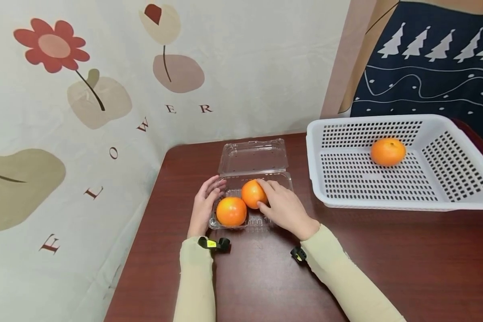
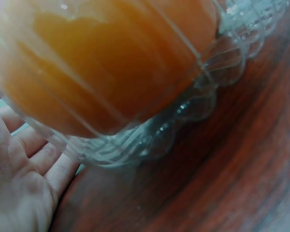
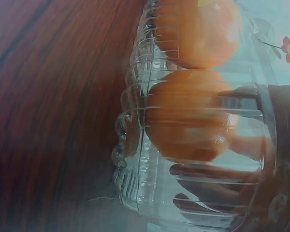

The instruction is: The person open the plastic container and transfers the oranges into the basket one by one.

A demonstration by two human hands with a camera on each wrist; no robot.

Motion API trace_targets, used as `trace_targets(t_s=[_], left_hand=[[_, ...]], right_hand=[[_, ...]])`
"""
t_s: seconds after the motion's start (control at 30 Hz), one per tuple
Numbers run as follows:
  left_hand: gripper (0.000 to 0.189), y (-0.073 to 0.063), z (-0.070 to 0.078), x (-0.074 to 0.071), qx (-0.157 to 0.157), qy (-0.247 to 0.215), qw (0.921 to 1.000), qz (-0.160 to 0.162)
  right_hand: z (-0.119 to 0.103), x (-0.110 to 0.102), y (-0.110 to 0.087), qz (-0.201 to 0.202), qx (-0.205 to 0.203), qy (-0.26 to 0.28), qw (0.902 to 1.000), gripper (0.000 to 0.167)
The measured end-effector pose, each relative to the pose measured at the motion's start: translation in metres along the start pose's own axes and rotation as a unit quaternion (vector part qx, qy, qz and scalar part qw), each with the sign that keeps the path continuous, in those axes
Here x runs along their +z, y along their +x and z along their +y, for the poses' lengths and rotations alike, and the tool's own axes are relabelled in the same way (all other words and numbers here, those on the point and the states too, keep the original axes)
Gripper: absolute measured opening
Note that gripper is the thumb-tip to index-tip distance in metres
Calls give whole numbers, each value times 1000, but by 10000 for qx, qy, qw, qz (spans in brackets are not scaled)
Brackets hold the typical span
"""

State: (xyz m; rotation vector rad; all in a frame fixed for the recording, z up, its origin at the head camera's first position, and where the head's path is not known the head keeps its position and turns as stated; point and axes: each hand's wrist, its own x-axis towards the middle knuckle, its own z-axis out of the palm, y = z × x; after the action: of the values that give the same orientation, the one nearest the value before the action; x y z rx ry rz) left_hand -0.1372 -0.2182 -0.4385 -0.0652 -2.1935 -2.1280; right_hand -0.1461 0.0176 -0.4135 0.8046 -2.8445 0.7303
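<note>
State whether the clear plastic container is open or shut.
Open: the lid is folded back, beyond the base holding two orange fruits.

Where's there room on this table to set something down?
Bare tabletop lies between the left sleeve and right sleeve, and between the latter and the white basket. Crowded: the clear container, with two orange fruits, the right hand holding one, the left hand at the container's left edge.

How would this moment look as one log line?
left hand: beside clear container; right hand: holds orange fruit inside; lid: open; basket: another fruit
</note>
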Motion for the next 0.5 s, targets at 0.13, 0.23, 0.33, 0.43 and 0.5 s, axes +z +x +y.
trace_targets(t_s=[0.13,0.23,0.33,0.43,0.5], left_hand=[[41,-1,0,0,13,-35,10000,42],[41,-1,0,0,17,-74,9999,75],[41,0,0,0,-3,-84,9999,67],[41,0,-1,0,-17,-81,10000,41],[41,0,-1,0,-27,-88,10000,36]], right_hand=[[1,2,0,40,-96,-207,9997,60],[1,4,0,125,-164,-363,9991,61],[1,5,-1,221,-152,-362,9990,61],[1,5,-1,316,-153,-328,9988,60],[2,5,-1,373,-166,-328,9986,60]])
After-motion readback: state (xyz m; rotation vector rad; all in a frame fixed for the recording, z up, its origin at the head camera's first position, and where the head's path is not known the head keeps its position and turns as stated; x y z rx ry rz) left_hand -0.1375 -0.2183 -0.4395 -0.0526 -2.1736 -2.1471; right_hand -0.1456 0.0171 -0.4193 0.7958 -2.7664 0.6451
